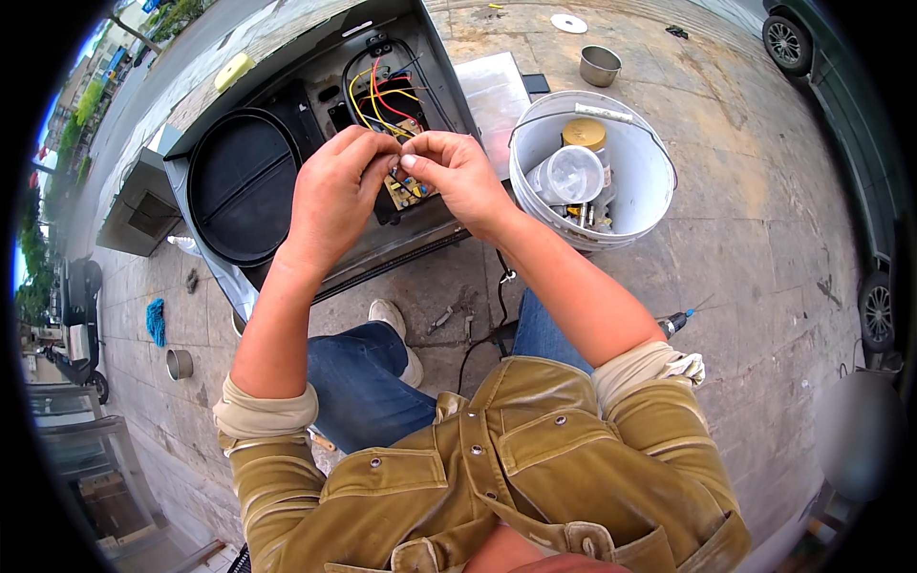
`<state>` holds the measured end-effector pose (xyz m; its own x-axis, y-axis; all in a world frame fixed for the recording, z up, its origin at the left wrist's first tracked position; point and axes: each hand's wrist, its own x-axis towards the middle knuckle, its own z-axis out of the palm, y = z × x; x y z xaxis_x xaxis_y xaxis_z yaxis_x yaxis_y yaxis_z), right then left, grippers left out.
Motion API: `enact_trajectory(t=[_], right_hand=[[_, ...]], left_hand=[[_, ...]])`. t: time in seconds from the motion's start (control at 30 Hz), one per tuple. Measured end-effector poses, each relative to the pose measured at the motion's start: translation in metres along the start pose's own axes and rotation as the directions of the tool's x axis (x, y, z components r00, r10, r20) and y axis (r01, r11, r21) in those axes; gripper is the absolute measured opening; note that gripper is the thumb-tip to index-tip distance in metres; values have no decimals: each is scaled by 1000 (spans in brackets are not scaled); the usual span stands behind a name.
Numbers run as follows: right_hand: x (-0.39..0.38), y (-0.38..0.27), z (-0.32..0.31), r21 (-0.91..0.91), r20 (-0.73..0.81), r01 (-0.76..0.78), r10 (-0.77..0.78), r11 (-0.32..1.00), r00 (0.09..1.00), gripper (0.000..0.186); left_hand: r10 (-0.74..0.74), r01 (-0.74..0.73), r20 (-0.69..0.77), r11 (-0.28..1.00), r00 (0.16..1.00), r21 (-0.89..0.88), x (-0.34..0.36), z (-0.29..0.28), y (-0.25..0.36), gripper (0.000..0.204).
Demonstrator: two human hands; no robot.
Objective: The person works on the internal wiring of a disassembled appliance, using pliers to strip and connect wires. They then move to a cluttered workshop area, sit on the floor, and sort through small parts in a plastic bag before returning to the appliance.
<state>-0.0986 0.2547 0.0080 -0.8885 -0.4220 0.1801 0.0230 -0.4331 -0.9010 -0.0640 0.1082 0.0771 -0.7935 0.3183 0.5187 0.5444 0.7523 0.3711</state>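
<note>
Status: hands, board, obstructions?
Left hand, right hand: close together, grip contents unclear. Tan component-studded circuit board: partly hidden beneath. Thin red and yellow wires just beyond.

Blue cloth [155, 322] on stone paving [755, 372].

Outdoors: paved sidewalk or forecourt by a road, can't tell which, used as an open-air work spot. Evidence: daylight, worn stone paving [755, 315] on the ground below the left hand [334, 186] and right hand [463, 177]. Far up-left of the left hand: road [196, 43], trees [91, 100]. Parked scooter or motorbike [79, 329] well left of it, lower. Dark vehicle [855, 91] far right of the right hand. Work side: opened metal casing [296, 48], circuit board [413, 191] and loose wires [374, 91] at the hands; white bucket [648, 196] just right of the right hand; power tool [676, 322] on the ground, lower right.
</note>
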Motion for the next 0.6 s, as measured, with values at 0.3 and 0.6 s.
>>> enact_trajectory(t=[0.3,0.6], right_hand=[[0,8,-1,7,-24,17,-17,1000,1000,10],[4,13,-6,-97,54,24,-19,995,998,12]], left_hand=[[162,-167,74,983,984,80,0,-1,-3,16],[360,-386,140,875,922,292,2,-4,-4,19]])
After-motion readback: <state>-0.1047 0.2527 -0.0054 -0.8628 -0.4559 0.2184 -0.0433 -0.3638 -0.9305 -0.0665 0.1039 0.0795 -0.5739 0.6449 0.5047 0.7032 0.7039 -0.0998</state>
